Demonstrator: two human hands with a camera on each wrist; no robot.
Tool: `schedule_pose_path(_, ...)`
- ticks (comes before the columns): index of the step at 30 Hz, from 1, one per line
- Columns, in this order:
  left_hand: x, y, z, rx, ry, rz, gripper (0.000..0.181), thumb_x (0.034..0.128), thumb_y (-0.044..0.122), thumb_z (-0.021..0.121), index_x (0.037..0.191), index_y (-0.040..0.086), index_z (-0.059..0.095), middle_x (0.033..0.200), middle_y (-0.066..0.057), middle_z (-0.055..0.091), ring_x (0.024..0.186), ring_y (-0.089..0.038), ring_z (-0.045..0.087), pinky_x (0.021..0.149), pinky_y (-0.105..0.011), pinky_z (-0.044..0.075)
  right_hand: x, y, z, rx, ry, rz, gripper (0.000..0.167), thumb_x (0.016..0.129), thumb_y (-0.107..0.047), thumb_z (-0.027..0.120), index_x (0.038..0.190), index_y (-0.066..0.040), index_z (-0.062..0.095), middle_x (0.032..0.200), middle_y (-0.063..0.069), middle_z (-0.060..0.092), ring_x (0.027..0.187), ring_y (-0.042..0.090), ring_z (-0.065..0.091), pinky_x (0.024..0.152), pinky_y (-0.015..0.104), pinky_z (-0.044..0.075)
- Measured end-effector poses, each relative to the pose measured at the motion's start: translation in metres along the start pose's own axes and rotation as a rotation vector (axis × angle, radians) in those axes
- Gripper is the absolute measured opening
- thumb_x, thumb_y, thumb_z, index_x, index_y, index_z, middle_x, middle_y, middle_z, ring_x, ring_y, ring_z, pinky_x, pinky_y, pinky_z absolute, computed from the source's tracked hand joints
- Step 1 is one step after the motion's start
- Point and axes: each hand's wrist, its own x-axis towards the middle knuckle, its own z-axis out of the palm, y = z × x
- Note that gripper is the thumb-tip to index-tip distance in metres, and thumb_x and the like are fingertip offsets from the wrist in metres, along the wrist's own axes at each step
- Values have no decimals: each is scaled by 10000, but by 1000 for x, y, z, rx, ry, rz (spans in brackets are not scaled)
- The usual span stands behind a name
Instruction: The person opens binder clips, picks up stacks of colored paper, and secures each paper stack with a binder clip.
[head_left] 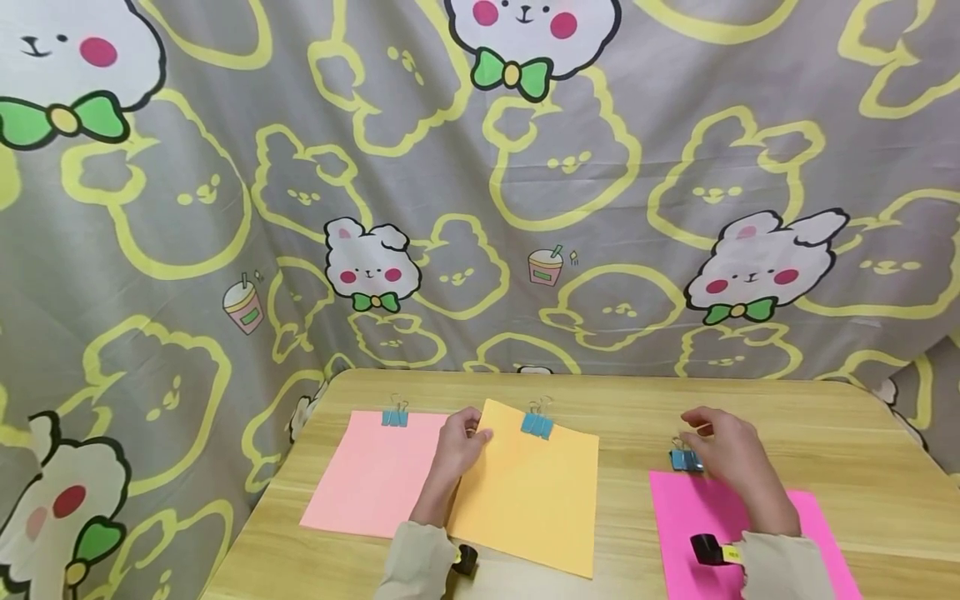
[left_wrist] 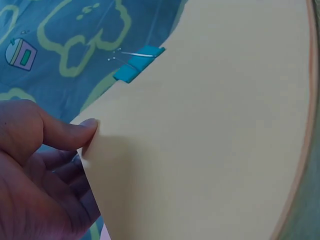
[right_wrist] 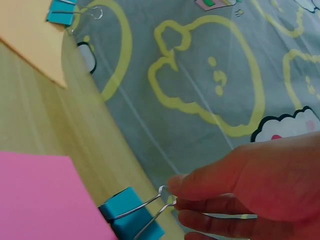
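Observation:
In the head view my left hand (head_left: 459, 442) pinches the upper left corner of an orange sheet of paper (head_left: 525, 500), thumb on its face. The corner is raised off the table. A blue binder clip (head_left: 537, 425) grips that sheet's top edge. My right hand (head_left: 727, 442) is at another blue binder clip (right_wrist: 132, 215), beside the top edge of a magenta sheet (head_left: 697, 517). Its thumb and fingertips are close to the wire handles, with a gap between them. Whether they touch the wire, or the clip bites the magenta paper, cannot be told.
A pink sheet (head_left: 367, 475) with a blue binder clip (head_left: 395, 418) on its top edge lies at the left, partly behind my left hand. The wooden table (head_left: 630, 400) ends at a grey patterned curtain (head_left: 465, 183) behind and on the left.

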Motion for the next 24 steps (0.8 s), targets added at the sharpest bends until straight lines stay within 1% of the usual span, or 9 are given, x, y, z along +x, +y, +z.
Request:
schedule_pose_path(2,1,-3,0,16,9,-22,72,904,-60,694,890,-14,640,793,-64,597,609,-132,429,529,-235,372,0,1,2,4,9,13,326,938,-82,720,1199,99,650,1091,263,680,1002,451,636,797,573,530)
schedule_pose_path(6,1,-8,-1,75,23,-32,79,893,-60,684,887,-18,618,783,-38,540,621,-133,414,522,-230,348,1,2,6,23,26,36,278,940,-65,712,1160,99,670,1010,220,699,902,381,659,712,480,543)
schedule_pose_path(9,0,-10,-2,128,24,-38,114,891,-43,679,852,0,581,711,-15,446,593,-132,370,510,-239,300,3,3,9,31,24,58,233,939,-61,712,1116,90,693,970,198,707,865,345,660,677,420,528)
schedule_pose_path(11,-1,-10,-2,188,27,-48,140,898,-17,674,834,25,557,669,-2,391,563,-133,335,494,-257,265,3,3,10,32,22,72,211,932,-58,717,1089,82,707,953,188,712,870,345,657,688,416,524)
schedule_pose_path(14,-2,-8,-2,333,41,-73,139,917,36,677,854,52,554,636,-3,390,530,-149,339,483,-296,260,4,4,10,35,19,86,187,926,-54,719,1062,75,716,943,182,715,885,359,651,701,429,519)
schedule_pose_path(16,-3,-5,-3,434,52,-96,90,931,68,685,940,47,599,638,-15,445,521,-170,382,481,-326,289,4,4,10,36,17,89,177,922,-56,727,1048,67,720,937,176,719,886,360,654,695,418,513)
schedule_pose_path(18,-4,-2,-3,515,62,-118,176,939,89,704,1090,23,641,668,-43,521,524,-198,433,494,-358,333,4,6,9,48,11,90,164,922,-57,731,1037,60,723,941,178,723,883,353,658,668,391,510)
schedule_pose_path(21,-6,0,-4,569,59,-151,422,938,101,722,1328,0,596,645,-65,551,492,-202,435,483,-367,344,3,8,9,82,-2,96,137,927,-65,735,1015,40,726,956,184,729,838,308,660,614,347,498)
schedule_pose_path(24,-7,1,-4,592,39,-174,562,929,105,737,1436,-1,518,650,-74,573,481,-196,434,477,-364,348,1,9,6,121,-19,106,135,941,-87,732,1012,27,724,991,202,730,817,259,652,582,326,490)
